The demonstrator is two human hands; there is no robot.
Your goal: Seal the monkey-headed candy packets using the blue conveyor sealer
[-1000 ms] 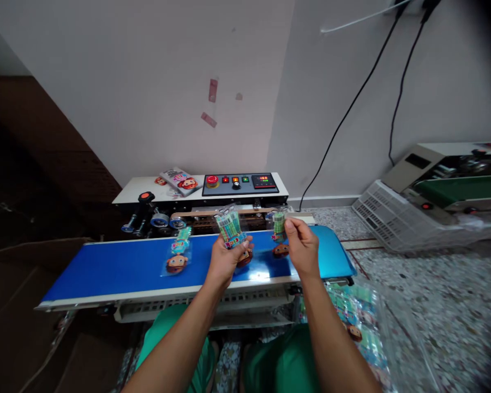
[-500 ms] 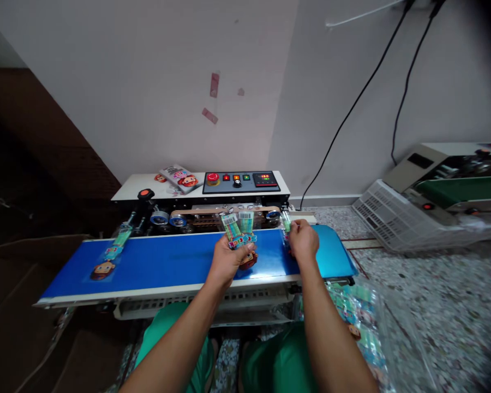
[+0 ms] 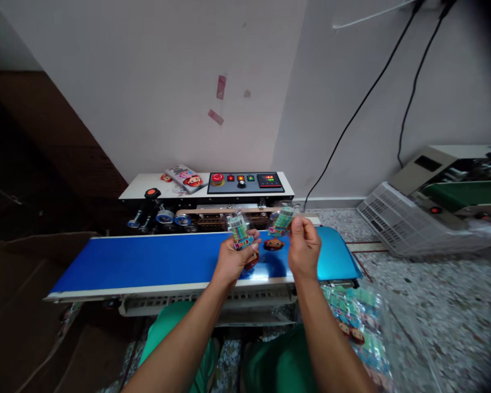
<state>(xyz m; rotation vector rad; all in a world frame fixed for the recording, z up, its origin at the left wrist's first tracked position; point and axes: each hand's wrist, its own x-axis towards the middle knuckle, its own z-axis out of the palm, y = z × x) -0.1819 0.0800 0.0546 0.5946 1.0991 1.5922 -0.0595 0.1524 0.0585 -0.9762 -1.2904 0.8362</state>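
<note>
My left hand (image 3: 231,263) is closed around a small stack of clear packets with cartoon faces (image 3: 240,233), held upright over the blue conveyor belt (image 3: 147,262). To its right, my right hand (image 3: 304,250) pinches a single packet (image 3: 281,224) by its edge, just above the belt near the sealing head (image 3: 225,214). The packet's cartoon-face end (image 3: 273,243) hangs close to the belt surface. The two hands sit close together at the belt's right half.
The sealing machine's control panel (image 3: 245,182) with red button and display sits behind the belt; loose packets (image 3: 184,177) lie on its top. A bag of packets (image 3: 354,322) lies on the floor at right. Another machine and a white crate (image 3: 396,218) stand far right. Cardboard box (image 3: 20,284) at left.
The packet that rode the belt leftward has gone off the left end. My right hand set one packet into the sealer and now holds another single packet above the belt.
</note>
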